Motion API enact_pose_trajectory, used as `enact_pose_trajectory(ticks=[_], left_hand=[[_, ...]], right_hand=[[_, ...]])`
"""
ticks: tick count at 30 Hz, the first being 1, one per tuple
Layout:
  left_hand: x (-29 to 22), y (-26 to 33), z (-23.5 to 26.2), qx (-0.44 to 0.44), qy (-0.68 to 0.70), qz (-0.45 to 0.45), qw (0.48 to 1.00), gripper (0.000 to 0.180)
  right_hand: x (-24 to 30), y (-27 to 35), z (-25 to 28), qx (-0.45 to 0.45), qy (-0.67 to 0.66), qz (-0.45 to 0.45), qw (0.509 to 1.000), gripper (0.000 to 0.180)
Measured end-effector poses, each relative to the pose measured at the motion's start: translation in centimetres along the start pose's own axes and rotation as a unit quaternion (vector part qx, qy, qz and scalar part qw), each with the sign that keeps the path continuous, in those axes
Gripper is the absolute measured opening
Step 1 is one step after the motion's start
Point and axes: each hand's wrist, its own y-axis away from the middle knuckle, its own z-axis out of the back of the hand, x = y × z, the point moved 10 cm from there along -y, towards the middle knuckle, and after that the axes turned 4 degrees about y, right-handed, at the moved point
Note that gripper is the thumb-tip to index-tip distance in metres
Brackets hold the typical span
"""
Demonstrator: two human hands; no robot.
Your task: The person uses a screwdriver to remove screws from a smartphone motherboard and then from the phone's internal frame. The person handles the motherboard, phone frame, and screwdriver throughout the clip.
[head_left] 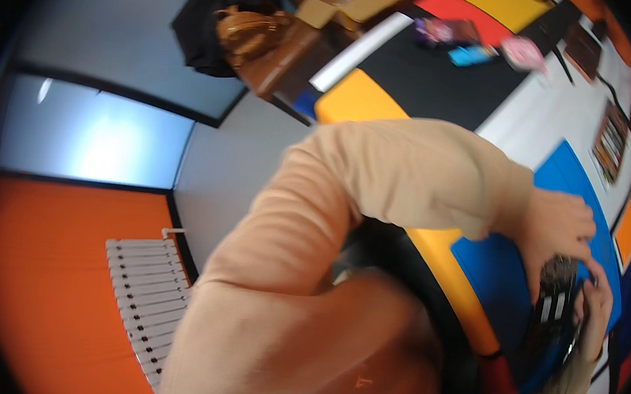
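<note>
1. Our left hand [559, 227] arches over the far end of a dark, glossy package [557, 294]; our right hand [595, 302] bends beside its right edge. We cannot tell whether either grips it.
2. The package sits between them, over the blue mat [573, 176]. We judge it light and slick, best held by its edges.
3. Its long axis runs roughly up-down in view; its front is unclear.
4. Beyond lies a pink bundle [522, 53].

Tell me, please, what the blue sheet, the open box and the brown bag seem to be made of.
Blue sheet: smooth plastic or card, given its even colour; I cannot tell which. Open box: likely matte cardboard, from its plain brown flaps. Brown bag: perhaps leather or imitation, slightly glossy, given its highlights.
</note>
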Motion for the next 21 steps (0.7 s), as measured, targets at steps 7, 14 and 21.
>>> enact_pose_trajectory(ticks=[7, 14, 21], left_hand=[[-0.3, 1.1, 2.2, -0.053, -0.088, 0.057, 0.993, 0.07], [0.8, 0.6, 3.3, -0.039, -0.081, 0.122, 0.988, 0.063], [1.9, 1.2, 2.2, 0.016, -0.041, 0.146, 0.988, 0.072]], right_hand=[[7.4, 3.8, 3.8, -0.282, 0.005, 0.18, 0.942, 0.036], [10.9, 7.2, 0.9, -0.37, 0.128, 0.394, 0.831, 0.028], [10.0, 7.1, -2.7, -0.243, 0.251, 0.432, 0.832, 0.022]])
